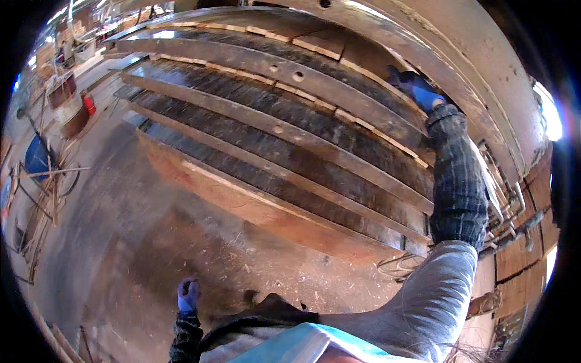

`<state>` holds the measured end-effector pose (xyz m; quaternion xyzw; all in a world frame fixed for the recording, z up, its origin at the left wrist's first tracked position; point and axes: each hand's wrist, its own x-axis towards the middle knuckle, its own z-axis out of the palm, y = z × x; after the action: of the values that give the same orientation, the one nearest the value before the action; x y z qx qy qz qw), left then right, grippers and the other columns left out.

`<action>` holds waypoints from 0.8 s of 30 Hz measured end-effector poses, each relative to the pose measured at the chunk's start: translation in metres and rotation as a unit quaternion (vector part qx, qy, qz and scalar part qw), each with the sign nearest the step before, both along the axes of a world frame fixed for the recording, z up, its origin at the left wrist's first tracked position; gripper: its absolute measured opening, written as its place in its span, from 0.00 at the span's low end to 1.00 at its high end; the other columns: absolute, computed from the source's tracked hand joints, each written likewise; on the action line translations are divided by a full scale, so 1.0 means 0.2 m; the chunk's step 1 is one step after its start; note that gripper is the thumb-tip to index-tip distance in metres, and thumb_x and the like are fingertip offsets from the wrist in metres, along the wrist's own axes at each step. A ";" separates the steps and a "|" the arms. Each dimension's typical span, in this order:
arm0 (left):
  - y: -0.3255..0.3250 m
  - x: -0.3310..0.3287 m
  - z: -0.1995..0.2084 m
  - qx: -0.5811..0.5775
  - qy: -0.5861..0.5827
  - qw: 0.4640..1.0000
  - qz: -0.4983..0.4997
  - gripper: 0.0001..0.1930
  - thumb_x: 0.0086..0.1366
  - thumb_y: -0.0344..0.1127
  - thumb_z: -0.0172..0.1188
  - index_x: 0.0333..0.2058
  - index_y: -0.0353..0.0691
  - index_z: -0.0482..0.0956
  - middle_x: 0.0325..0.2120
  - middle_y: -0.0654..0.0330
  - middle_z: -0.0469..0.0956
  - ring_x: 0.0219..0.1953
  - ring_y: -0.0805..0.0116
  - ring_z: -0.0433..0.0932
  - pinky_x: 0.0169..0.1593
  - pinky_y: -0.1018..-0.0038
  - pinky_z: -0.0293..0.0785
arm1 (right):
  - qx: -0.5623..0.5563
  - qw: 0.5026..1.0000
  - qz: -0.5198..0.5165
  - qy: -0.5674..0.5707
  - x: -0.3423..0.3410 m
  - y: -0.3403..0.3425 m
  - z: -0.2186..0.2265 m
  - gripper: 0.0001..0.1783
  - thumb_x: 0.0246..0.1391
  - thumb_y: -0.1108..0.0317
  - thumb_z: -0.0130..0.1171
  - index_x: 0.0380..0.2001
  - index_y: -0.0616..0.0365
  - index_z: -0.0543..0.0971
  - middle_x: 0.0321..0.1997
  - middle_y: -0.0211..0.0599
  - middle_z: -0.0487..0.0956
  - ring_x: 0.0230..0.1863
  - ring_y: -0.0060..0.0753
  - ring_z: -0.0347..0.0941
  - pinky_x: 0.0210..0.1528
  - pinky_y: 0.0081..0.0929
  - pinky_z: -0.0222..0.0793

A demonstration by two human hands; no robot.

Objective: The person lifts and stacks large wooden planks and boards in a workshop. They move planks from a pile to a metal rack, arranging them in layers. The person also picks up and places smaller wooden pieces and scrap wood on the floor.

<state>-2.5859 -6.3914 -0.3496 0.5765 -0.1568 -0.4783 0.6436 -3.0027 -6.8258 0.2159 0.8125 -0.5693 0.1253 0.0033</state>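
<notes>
My right hand (417, 89), in a blue and dark glove, reaches far out at the upper right. Its dark fingers stretch along the end of a brown board in the top layer, beside a pale wooden strip (375, 77); I see nothing held in it. My left hand (189, 295), also gloved in blue and dark, hangs low at the left, away from the stack. Its fingers are curled in, with no object visible in them. In front of me rise several long metal plates (242, 109), stacked in tiers, with dark sheets and pale wood edges between them.
A reddish-brown base beam (254, 212) runs below the plates. Hoses and pipes (514, 212) line the right side, and cables (399, 266) lie by the base. Wood chips dot the floor (139, 260). At the left are a rusty drum (68, 109), a blue barrel (39, 157) and scrap sticks.
</notes>
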 end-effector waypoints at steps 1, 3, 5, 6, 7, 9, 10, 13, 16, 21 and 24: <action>0.05 0.04 -0.01 0.004 0.021 1.000 -0.006 0.12 0.63 0.35 0.56 0.45 0.42 0.73 0.31 0.65 0.76 0.29 0.77 0.72 0.27 0.82 0.67 | -0.028 0.999 -0.007 0.017 0.03 -0.01 0.00 0.34 0.59 0.43 0.43 0.57 0.60 0.68 0.62 0.49 0.65 0.63 0.41 0.59 0.63 0.32 0.55; 0.15 0.11 -0.05 0.046 0.027 0.999 0.006 0.11 0.63 0.36 0.56 0.44 0.42 0.74 0.29 0.65 0.75 0.27 0.77 0.71 0.26 0.82 0.67 | -0.086 0.995 -0.019 0.051 0.05 -0.02 0.01 0.35 0.58 0.42 0.44 0.57 0.60 0.68 0.61 0.50 0.66 0.63 0.42 0.59 0.63 0.33 0.54; 0.23 0.24 -0.14 0.057 0.007 0.998 0.028 0.10 0.63 0.37 0.56 0.42 0.42 0.74 0.28 0.65 0.74 0.25 0.77 0.70 0.25 0.81 0.66 | -0.115 0.991 -0.036 0.050 0.08 -0.07 0.00 0.34 0.57 0.42 0.46 0.54 0.59 0.71 0.60 0.52 0.67 0.61 0.44 0.62 0.63 0.34 0.55; 0.26 0.32 -0.22 0.051 -0.015 0.998 0.043 0.10 0.63 0.37 0.57 0.41 0.43 0.74 0.27 0.66 0.74 0.23 0.77 0.69 0.24 0.81 0.65 | -0.138 0.988 -0.050 0.038 0.12 -0.09 -0.03 0.33 0.56 0.42 0.46 0.53 0.59 0.71 0.59 0.52 0.68 0.61 0.43 0.63 0.62 0.34 0.56; 0.30 0.37 -0.24 0.048 -0.036 0.997 0.055 0.10 0.63 0.37 0.57 0.41 0.43 0.74 0.27 0.66 0.74 0.21 0.77 0.69 0.22 0.80 0.65 | -0.157 0.985 -0.065 0.026 0.13 -0.11 -0.07 0.33 0.56 0.42 0.47 0.52 0.59 0.72 0.58 0.52 0.69 0.60 0.43 0.64 0.62 0.34 0.56; 0.34 0.50 -0.22 0.042 -0.037 0.996 0.066 0.12 0.62 0.38 0.57 0.44 0.43 0.73 0.29 0.66 0.75 0.24 0.76 0.71 0.24 0.80 0.67 | -0.125 0.981 -0.144 0.039 0.10 -0.16 -0.10 0.33 0.54 0.42 0.50 0.53 0.58 0.72 0.58 0.52 0.69 0.58 0.43 0.67 0.60 0.35 0.59; 0.33 0.56 -0.24 0.025 -0.023 0.998 0.054 0.13 0.62 0.38 0.57 0.45 0.43 0.73 0.30 0.65 0.75 0.25 0.75 0.72 0.25 0.80 0.68 | -0.141 0.980 -0.120 0.069 -0.07 -0.15 0.01 0.37 0.55 0.40 0.48 0.57 0.58 0.67 0.61 0.51 0.66 0.61 0.44 0.62 0.62 0.35 0.55; 0.39 0.82 -0.27 0.021 -0.002 0.991 0.130 0.13 0.63 0.39 0.57 0.44 0.41 0.75 0.34 0.64 0.75 0.33 0.75 0.73 0.31 0.81 0.69 | -0.124 0.984 -0.130 0.015 0.05 -0.29 -0.07 0.32 0.55 0.44 0.52 0.55 0.57 0.71 0.54 0.47 0.73 0.53 0.38 0.69 0.56 0.29 0.61; 0.60 1.17 -0.21 0.120 0.057 0.983 0.128 0.22 0.62 0.43 0.58 0.54 0.51 0.69 0.42 0.63 0.76 0.44 0.70 0.73 0.42 0.71 0.70 | -0.026 0.983 -0.124 -0.135 0.23 -0.23 -0.04 0.34 0.56 0.41 0.47 0.54 0.60 0.71 0.54 0.47 0.72 0.54 0.37 0.68 0.58 0.29 0.58; 0.95 1.65 -0.14 0.195 0.006 0.969 0.148 0.25 0.62 0.44 0.57 0.57 0.52 0.65 0.45 0.64 0.74 0.45 0.71 0.73 0.41 0.72 0.68 | -0.200 0.940 -0.275 -0.016 0.46 -0.05 -0.19 0.33 0.57 0.41 0.42 0.51 0.58 0.74 0.56 0.49 0.72 0.58 0.47 0.66 0.60 0.35 0.56; 1.06 1.98 -0.31 0.159 -0.002 0.982 0.106 0.25 0.62 0.43 0.58 0.57 0.51 0.65 0.43 0.64 0.75 0.43 0.70 0.73 0.40 0.72 0.68 | -0.285 0.927 -0.242 0.031 0.24 0.31 0.08 0.31 0.57 0.44 0.44 0.51 0.58 0.73 0.55 0.53 0.71 0.60 0.50 0.64 0.60 0.37 0.58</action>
<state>-2.1909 -6.1803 -0.4111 0.6860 -0.0181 -0.4246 0.5906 -2.9556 -6.7632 0.2327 0.6185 -0.6887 0.2525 0.2819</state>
